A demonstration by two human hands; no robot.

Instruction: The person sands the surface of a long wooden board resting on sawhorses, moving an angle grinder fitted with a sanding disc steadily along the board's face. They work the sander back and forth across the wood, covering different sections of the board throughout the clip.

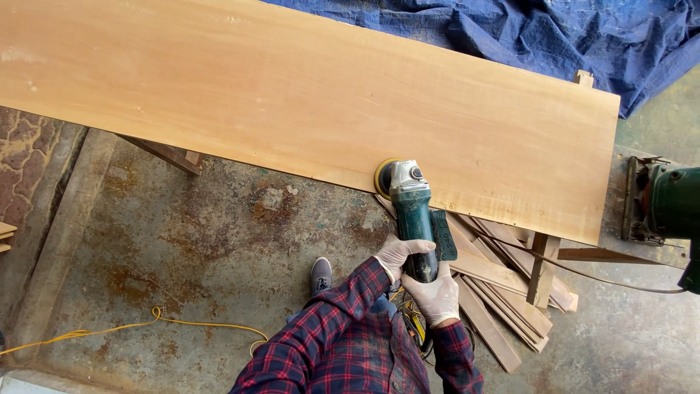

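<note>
green angle grinder [413, 211] gripped by left hand [397, 253], right hand [436, 295], on wooden board [306, 102] edge.

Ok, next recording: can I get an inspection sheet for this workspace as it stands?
Surface: long pale wooden board lying flat on wooden supports.
Job's things: green grinder, its disc at the board's near edge.
Clutter: pile of wood offcuts under the board; green power saw at the right.
Hands: left hand and right hand, both gloved, grip the grinder's body.
Cables: yellow cord on the floor; dark cable over the offcuts.
Surroundings: stained concrete floor; blue tarp behind.
</note>
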